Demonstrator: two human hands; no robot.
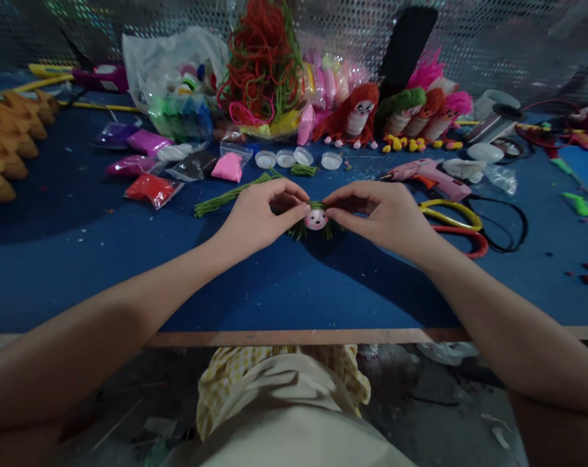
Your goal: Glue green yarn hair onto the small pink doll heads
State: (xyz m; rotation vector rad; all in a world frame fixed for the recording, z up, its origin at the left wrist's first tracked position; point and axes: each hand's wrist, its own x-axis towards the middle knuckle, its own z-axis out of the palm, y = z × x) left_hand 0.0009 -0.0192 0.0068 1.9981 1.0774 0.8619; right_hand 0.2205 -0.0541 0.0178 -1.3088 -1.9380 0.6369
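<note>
Pinching stringy yarn (317, 205), round doll head (316, 220): left hand (265, 211), right hand (385, 211).

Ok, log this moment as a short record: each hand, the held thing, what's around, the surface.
left hand: fingertips at the left edge of the doll head
right hand: fingertips at its right edge
head top: green hair
left: red bag
right: glue gun
behind: dishes, dolls, yarn heap
surface: blue table
</note>
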